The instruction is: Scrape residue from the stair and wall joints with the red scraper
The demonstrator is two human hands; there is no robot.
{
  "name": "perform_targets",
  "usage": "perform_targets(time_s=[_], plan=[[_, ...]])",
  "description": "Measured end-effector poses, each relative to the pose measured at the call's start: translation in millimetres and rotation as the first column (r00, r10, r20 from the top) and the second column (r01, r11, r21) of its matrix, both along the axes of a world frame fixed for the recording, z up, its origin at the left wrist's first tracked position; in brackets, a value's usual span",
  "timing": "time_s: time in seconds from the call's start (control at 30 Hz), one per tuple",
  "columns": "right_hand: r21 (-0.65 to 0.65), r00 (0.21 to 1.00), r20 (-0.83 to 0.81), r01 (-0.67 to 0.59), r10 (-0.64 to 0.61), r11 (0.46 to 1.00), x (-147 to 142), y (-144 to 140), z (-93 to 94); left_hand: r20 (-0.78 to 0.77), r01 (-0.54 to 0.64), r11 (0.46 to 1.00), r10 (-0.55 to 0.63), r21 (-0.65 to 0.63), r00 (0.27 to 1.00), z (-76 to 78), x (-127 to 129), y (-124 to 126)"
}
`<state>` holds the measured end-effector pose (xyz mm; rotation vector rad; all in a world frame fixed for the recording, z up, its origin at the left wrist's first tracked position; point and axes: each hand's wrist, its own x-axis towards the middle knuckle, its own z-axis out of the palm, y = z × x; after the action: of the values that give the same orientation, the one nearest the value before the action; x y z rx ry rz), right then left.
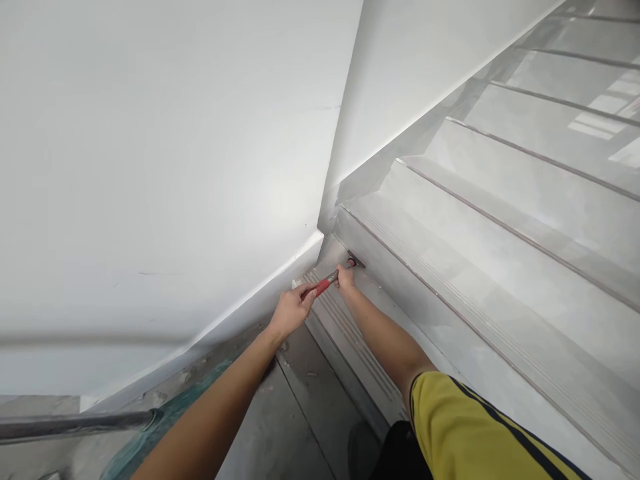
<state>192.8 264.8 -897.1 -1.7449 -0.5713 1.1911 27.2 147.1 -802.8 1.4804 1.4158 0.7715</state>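
Both my hands hold one red-handled scraper [325, 283] low in the corner of a staircase. My left hand [291, 309] grips the red handle end. My right hand [345, 276] grips the shaft nearer the blade. The dark blade [356, 260] touches the foot of the grey stair riser [400, 280], where it meets the tread [345, 333]. My right arm wears a yellow sleeve with dark stripes.
White walls [150, 167] meet in a corner just behind the tool. Grey tiled steps [525, 200] with grooved edges climb to the right. A dark metal pipe [75, 423] and a teal patch [165, 417] lie at the lower left, with debris along the wall base.
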Motion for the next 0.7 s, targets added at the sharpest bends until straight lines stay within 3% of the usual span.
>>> perform_targets(time_s=[0.23,0.37,0.57,0.7], plan=[[-0.064,0.999,-0.044,0.016,-0.019,0.998,3.6,-1.2,5.1,0.008,0.001,1.000,-0.001,0.016,1.000,7.9,5.1,0.2],[0.004,0.999,-0.045,0.018,-0.018,1.000,3.0,1.1,6.9,0.023,-0.004,1.000,0.004,0.012,1.000,13.1,5.9,0.3],[-0.082,0.999,-0.037,0.021,-0.024,0.996,1.5,-0.3,-1.2,0.011,-0.012,1.000,0.012,-0.007,1.000,4.1,7.6,0.0],[-0.012,0.997,-0.073,0.017,-0.018,1.000,-0.7,3.1,2.2,0.016,-0.030,0.999,0.030,-0.013,0.999,8.5,1.4,1.2]])
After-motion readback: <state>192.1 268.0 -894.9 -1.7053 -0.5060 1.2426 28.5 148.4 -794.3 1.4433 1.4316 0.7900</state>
